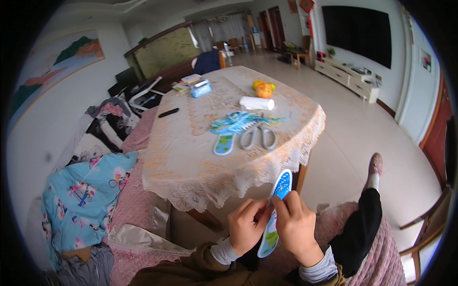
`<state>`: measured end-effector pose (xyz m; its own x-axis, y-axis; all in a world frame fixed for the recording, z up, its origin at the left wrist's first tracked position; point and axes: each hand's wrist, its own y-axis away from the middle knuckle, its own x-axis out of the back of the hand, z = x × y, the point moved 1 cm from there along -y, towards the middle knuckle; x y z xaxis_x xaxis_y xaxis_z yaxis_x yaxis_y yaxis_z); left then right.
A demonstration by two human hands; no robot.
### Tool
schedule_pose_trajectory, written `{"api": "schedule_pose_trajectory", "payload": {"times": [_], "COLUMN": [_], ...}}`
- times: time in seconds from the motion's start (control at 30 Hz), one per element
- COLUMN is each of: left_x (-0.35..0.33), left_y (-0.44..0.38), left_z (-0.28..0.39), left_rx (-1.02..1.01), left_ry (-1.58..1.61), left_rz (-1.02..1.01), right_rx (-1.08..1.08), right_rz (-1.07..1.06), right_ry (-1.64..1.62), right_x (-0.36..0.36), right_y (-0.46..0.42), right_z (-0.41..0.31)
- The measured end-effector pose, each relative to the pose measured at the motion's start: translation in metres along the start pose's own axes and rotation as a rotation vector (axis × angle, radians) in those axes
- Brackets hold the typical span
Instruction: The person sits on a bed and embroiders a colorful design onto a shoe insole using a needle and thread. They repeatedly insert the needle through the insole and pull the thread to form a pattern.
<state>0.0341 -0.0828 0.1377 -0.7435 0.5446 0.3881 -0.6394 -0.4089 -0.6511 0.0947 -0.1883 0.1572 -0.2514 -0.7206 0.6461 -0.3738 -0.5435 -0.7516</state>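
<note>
Above my lap, an insole [271, 237] printed in blue, green and white is held tilted, its toe end up by the tablecloth's edge. My left hand [248, 223] pinches the insole's left edge near its middle. From the right, my right hand [297, 225] grips the same middle stretch, fingers bent over it. Whether a needle or thread sits between the fingertips is too small to tell. On the table before me lies a second insole [224, 144], partly covered by a bundle of blue and yellow thread [236, 122]. Grey-handled scissors [269, 138] rest beside it.
A white roll [257, 103], orange and yellow fruit [264, 90], a black slim object [168, 112] and a blue soft packet [201, 88] are on the lace tablecloth [179, 153]. Blue printed fabric [87, 193] lies on the pink quilted sofa cover [134, 211] at left.
</note>
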Motion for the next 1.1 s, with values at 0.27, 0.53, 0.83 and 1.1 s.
{"api": "schedule_pose_trajectory", "payload": {"times": [0.27,0.53,0.83,1.1], "left_x": [0.013,0.015,0.006,0.015], "left_y": [-0.006,-0.003,0.007,0.007], "left_z": [-0.001,0.001,-0.017,-0.016], "left_rx": [0.017,-0.03,0.308,0.342], "left_ry": [0.057,0.048,0.773,0.789], "left_rz": [0.092,0.148,-0.173,-0.243], "right_rx": [-0.163,-0.221,-0.816,-0.744], "right_rz": [0.205,0.277,-0.131,-0.153], "right_ry": [-0.356,-0.711,-1.804,-2.125], "right_x": [-0.002,-0.005,-0.023,-0.035], "right_y": [-0.004,-0.003,0.01,0.01], "right_z": [-0.004,0.007,0.027,0.016]}}
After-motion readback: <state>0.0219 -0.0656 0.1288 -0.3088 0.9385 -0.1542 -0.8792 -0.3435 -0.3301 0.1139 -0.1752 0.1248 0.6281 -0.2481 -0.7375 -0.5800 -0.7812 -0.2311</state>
